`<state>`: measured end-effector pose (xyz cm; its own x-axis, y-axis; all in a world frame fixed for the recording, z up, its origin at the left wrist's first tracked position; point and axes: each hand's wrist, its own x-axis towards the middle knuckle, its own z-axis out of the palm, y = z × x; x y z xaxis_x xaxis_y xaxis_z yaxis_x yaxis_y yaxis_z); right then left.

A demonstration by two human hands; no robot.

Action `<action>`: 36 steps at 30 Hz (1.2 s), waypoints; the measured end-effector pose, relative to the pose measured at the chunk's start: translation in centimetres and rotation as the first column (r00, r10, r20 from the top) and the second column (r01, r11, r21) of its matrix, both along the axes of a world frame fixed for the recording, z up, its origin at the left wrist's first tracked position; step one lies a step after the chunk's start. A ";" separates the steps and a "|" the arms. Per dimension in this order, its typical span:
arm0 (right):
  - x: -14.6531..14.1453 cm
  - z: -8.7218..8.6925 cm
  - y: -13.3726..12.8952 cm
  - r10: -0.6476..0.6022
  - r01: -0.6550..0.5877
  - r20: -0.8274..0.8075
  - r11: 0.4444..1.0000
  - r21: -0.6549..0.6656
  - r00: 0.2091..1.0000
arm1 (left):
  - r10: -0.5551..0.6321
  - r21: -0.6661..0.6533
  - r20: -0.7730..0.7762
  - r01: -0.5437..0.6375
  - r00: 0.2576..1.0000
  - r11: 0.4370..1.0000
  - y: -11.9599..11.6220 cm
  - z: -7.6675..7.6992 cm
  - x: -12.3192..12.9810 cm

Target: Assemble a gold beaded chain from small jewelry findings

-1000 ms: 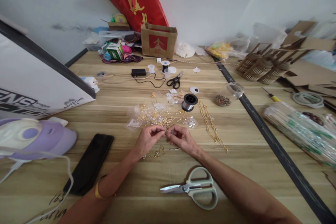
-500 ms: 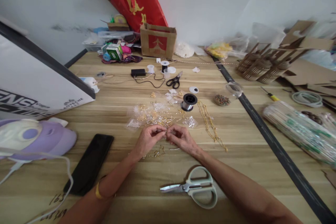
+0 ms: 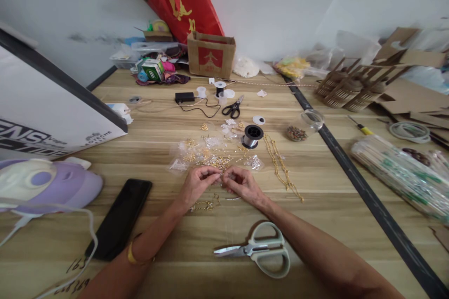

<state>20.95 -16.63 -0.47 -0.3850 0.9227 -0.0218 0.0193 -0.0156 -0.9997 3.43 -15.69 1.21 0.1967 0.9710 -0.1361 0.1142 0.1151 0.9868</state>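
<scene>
My left hand (image 3: 199,184) and my right hand (image 3: 242,183) meet fingertip to fingertip over the table, each in a pinch. Whatever lies between the fingertips is too small to make out. Just beyond them is a pile of small gold and silver beads (image 3: 218,162), beside plastic bags of findings (image 3: 192,150). Below the left hand lies a beaded chain (image 3: 206,205). A spool of clear thread (image 3: 252,137) stands behind the right hand, and a gold chain (image 3: 277,161) is stretched out to its right. White-handled scissors (image 3: 261,248) lie between my forearms.
A black phone (image 3: 121,217) and a purple-and-white device (image 3: 49,182) with a white cable are at left. Black-handled scissors (image 3: 232,108) lie farther back. To the right are a jar of beads (image 3: 297,133), wrapped sticks (image 3: 396,173) and small baskets (image 3: 345,88).
Both hands stay at nearly the same spot, with only a very slight shift of the left fingers. Nothing else on the table has moved.
</scene>
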 end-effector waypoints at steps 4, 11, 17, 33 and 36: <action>0.0 0.1 0.0 -0.004 0.004 0.007 1.000 0.002 1.000 | 0.008 0.007 -0.008 -0.008 1.000 1.000 0.0 0.0 0.0; 0.0 0.0 0.0 -0.005 0.005 -0.004 1.000 -0.007 1.000 | 0.013 -0.003 -0.020 -0.013 1.000 1.000 0.0 0.3 0.0; -0.1 0.1 0.0 -0.011 0.011 0.010 1.000 -0.001 1.000 | 0.005 0.010 -0.032 -0.005 0.999 1.000 -0.1 0.2 0.0; 0.0 -0.1 0.0 0.000 0.000 -0.008 1.000 -0.005 1.000 | 0.000 0.065 -0.036 0.003 0.999 0.998 -0.2 0.0 0.0; 0.0 -0.2 0.0 -0.002 0.002 -0.016 1.000 -0.005 1.000 | 0.001 0.048 -0.016 0.000 1.000 0.999 -0.2 -0.1 0.1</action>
